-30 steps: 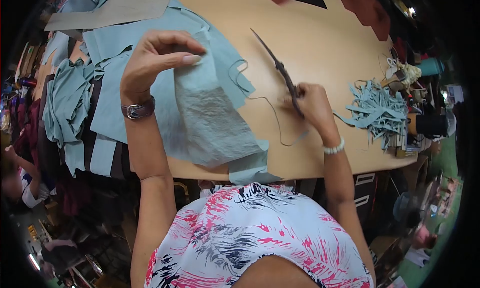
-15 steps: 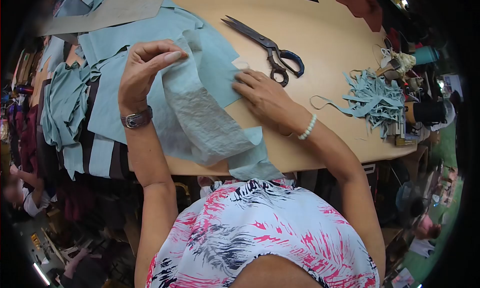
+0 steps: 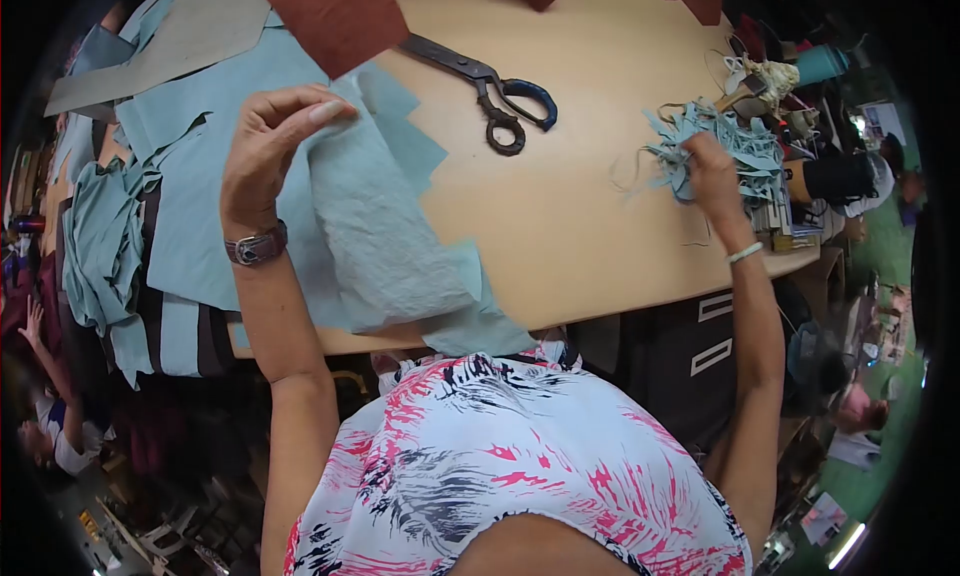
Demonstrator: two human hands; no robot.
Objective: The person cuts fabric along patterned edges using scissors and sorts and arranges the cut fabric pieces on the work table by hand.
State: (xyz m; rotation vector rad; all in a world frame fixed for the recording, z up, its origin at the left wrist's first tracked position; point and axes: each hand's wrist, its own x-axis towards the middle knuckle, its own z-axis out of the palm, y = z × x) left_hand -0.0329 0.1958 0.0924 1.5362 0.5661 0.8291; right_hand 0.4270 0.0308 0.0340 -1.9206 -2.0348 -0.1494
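L hand (image 3: 290, 136) pinches teal cloth (image 3: 385, 226) over counter (image 3: 590, 216); R hand's fingers (image 3: 712, 161) at strips (image 3: 752, 151), far right, grip unclear. Scissors (image 3: 480, 81) between. No text legible.

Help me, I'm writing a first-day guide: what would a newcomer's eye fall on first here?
Probably the large black scissors, lying on the pale tabletop beyond the person, with a rust-red piece hiding their blade tips. Next comes the wrinkled blue-green sheet, its upper end pinched in the left hand. Over on the right, the right hand is at a tangled heap of blue-green strips.
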